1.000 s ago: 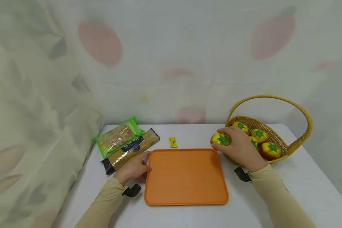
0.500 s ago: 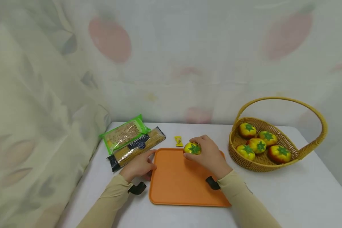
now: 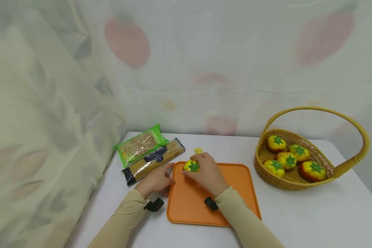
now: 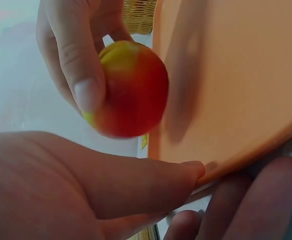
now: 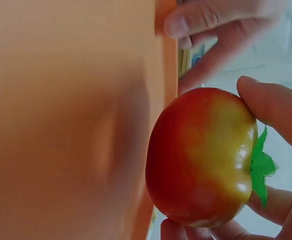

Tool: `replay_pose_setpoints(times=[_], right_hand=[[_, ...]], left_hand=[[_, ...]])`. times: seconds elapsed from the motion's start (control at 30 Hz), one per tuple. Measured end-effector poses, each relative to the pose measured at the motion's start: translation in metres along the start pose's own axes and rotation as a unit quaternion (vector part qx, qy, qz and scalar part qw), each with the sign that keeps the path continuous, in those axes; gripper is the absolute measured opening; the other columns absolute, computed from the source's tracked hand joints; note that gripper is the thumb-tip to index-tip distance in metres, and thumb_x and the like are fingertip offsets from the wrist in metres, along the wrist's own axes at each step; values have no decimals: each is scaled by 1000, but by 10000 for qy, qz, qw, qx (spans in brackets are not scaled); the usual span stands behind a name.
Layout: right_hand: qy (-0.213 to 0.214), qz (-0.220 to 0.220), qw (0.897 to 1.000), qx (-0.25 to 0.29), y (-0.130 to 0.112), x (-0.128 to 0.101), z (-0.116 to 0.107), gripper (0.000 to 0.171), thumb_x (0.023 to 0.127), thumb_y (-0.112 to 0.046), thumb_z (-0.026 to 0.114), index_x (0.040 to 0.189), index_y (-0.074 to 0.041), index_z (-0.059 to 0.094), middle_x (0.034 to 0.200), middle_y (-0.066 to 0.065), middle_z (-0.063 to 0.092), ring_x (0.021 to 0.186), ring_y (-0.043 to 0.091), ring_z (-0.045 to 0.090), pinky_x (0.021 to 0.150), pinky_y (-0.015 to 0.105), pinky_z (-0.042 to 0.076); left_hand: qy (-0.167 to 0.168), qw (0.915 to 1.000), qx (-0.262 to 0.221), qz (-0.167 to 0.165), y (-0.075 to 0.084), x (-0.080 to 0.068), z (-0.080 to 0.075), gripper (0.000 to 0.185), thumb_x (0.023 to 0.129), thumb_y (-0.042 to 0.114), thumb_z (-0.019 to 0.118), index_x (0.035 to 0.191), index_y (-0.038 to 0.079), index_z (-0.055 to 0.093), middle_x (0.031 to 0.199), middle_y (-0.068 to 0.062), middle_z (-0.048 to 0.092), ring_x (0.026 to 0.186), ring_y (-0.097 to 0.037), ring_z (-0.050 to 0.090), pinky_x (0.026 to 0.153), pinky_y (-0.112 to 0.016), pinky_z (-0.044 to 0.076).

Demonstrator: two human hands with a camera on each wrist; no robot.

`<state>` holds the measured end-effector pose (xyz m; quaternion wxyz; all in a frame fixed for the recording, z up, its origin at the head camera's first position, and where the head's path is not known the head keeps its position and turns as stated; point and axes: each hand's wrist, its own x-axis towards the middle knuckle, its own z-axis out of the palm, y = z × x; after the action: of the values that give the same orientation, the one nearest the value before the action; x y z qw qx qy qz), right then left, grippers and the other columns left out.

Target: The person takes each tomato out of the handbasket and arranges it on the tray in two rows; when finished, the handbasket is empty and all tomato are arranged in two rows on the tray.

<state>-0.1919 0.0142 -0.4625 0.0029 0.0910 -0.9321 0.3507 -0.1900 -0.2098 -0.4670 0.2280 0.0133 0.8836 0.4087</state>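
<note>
My right hand (image 3: pixel 208 174) grips an artificial persimmon (image 3: pixel 193 166), red and yellow with a green leafy cap. It is over the far left part of an orange tray (image 3: pixel 210 213). In the right wrist view thumb and fingers hold the persimmon (image 5: pixel 200 160) from two sides, above the tray surface, where its shadow falls. At the tray's left edge is my left hand (image 3: pixel 156 181). The left wrist view shows its thumb (image 4: pixel 175 182) on the tray rim (image 4: pixel 235 167), with the other fingers curled outside and below the edge.
A wicker basket (image 3: pixel 285 185) with a tall handle stands right of the tray, holding several more persimmons (image 3: pixel 312 171). Behind my left hand lie a spaghetti pack (image 3: pixel 167 151) and a green-edged food bag (image 3: pixel 139 147). A small yellow wrapped candy (image 3: pixel 198 151) sits beyond the tray.
My right hand has carried the persimmon from beside the basket leftward over the tray to its far left part. My left hand stays at the tray's left edge. The view has shifted slightly.
</note>
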Motion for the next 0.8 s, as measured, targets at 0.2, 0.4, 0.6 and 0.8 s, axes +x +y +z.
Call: replay_pose_setpoints(times=[0.2, 0.4, 0.6, 0.8], right_hand=[[57, -53, 9998, -159, -1, -2, 8, 59, 84, -53, 91, 129, -17, 74, 118, 7, 62, 99, 20, 58, 92, 40, 62], [100, -179, 9995, -236, -2, -1, 14, 57, 85, -54, 90, 127, -19, 74, 113, 4, 61, 96, 19, 56, 88, 36, 59], [152, -313, 9990, -295, -2, -4, 15, 56, 84, -53, 90, 125, -18, 75, 111, 4, 62, 94, 17, 55, 85, 34, 57], [94, -331, 9990, -281, -4, -7, 12, 57, 84, -52, 90, 126, -17, 76, 108, 4, 60, 91, 18, 54, 80, 33, 55]], left_hand=[[-15, 10000, 88, 9, 1, 2, 0, 72, 98, 9, 72, 164, 19, 45, 102, -12, 68, 66, -22, 73, 56, -35, 64], [-44, 10000, 59, -28, 0, 2, -1, 72, 98, 10, 73, 164, 19, 45, 102, -12, 68, 66, -22, 73, 56, -35, 64], [-76, 10000, -42, -31, 0, 0, -1, 72, 99, 9, 71, 165, 18, 45, 101, -12, 68, 67, -22, 74, 57, -35, 64], [-66, 9999, 94, -74, 2, 1, -1, 72, 99, 10, 72, 164, 20, 45, 102, -12, 68, 68, -22, 73, 58, -35, 64]])
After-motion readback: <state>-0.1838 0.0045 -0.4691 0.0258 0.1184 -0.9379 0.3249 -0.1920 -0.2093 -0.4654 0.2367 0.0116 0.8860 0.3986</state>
